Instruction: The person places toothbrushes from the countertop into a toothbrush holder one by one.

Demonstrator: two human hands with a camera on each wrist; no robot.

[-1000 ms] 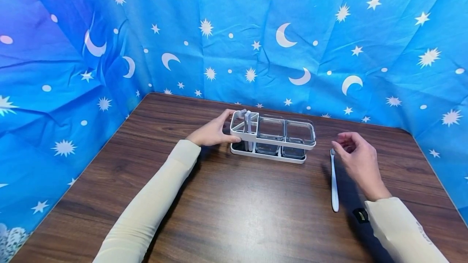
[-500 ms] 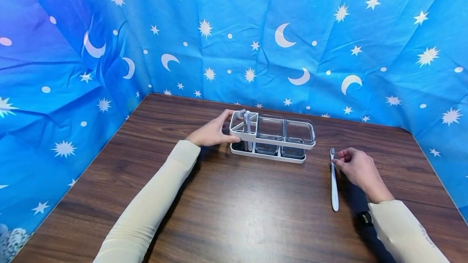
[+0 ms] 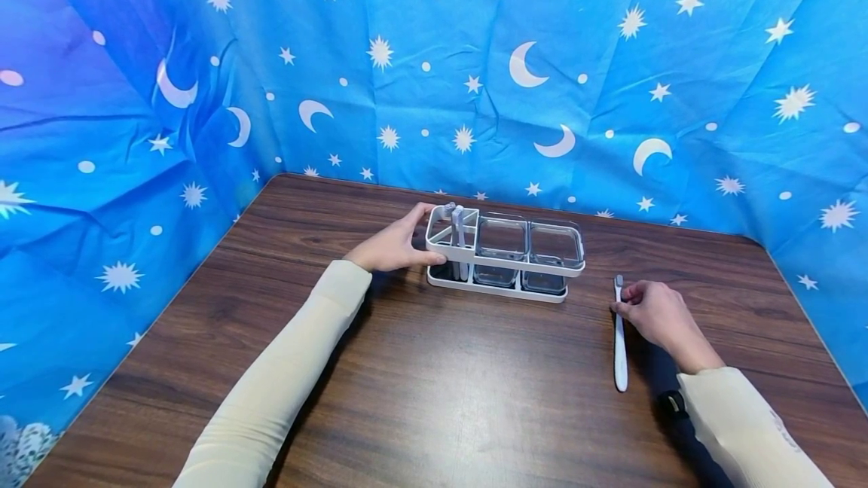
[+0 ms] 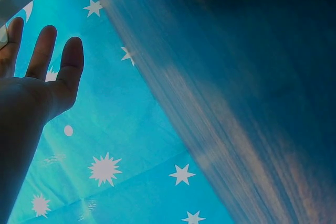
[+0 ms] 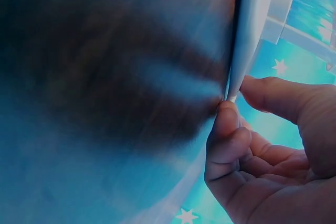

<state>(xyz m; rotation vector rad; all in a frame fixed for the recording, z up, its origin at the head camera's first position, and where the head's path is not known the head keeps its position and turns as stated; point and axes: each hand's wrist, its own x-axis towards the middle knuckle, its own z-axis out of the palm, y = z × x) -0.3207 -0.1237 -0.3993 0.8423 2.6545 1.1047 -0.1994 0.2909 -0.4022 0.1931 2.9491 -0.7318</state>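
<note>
A white toothbrush holder point(image 3: 518, 265) with two tiers stands toward the back of the table. My left hand point(image 3: 395, 244) holds its left end, thumb in front and forefinger behind; in the left wrist view several other fingers point(image 4: 70, 66) reach out spread. Toothbrushes point(image 3: 459, 236) stand upright in its left compartment, and two clear cups point(image 3: 557, 244) sit in the others. To the right, my right hand point(image 3: 659, 315) pinches a white toothbrush point(image 3: 620, 360) between thumb and forefinger, just below its grey head. In the right wrist view the toothbrush point(image 5: 251, 24) runs upward from the fingertips, close to the tabletop.
The brown wooden table point(image 3: 434, 382) has its back edge against a blue cloth point(image 3: 420, 96) printed with moons and stars. A small black item point(image 3: 673, 403) shows at the right wrist, beside the sleeve point(image 3: 739, 420).
My right hand has come down from near the toothbrush's head and pinches it just below the head. The toothbrush has barely shifted. My left hand and the holder stay put.
</note>
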